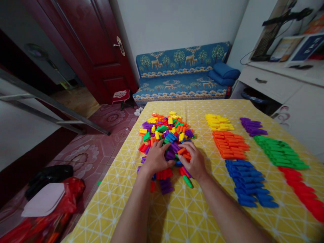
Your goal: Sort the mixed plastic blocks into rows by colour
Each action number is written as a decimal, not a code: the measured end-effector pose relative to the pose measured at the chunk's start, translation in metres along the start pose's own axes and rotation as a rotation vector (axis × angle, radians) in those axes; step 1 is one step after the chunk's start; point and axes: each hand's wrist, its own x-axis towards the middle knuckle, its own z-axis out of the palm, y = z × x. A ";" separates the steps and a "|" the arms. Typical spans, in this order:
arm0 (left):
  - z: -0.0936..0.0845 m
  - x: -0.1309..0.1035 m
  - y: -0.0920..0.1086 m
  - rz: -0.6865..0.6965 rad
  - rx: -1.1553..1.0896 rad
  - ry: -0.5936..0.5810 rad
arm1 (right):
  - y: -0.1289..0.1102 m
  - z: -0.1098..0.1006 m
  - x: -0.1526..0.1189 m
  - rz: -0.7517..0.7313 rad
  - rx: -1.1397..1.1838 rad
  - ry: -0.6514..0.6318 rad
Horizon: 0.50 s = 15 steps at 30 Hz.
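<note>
A mixed pile of bullet-shaped plastic pieces (162, 129) in red, orange, yellow, green, blue and purple lies on the table. My left hand (157, 158) rests on the near part of this pile, fingers and thumb apart beside several purple pieces (170, 154). Opposite it, my right hand (194, 161) curves over the right side with a gap between thumb and forefinger. Orange pieces (186, 156) show in that gap; a firm grip on them is not visible. Just below the hands are red pieces (164, 174), purple pieces (166, 186) and a green piece (187, 181).
Sorted by colour at the right are yellow (219, 122), orange (230, 145), blue (246, 182), purple (252, 127), green (279, 152) and red groups (301, 190). They share the patterned yellow tablecloth (202, 209). Beyond the table stands a blue sofa (177, 79).
</note>
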 end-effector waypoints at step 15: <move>-0.005 0.013 0.006 -0.007 -0.086 0.079 | 0.007 0.008 0.001 0.033 0.006 0.088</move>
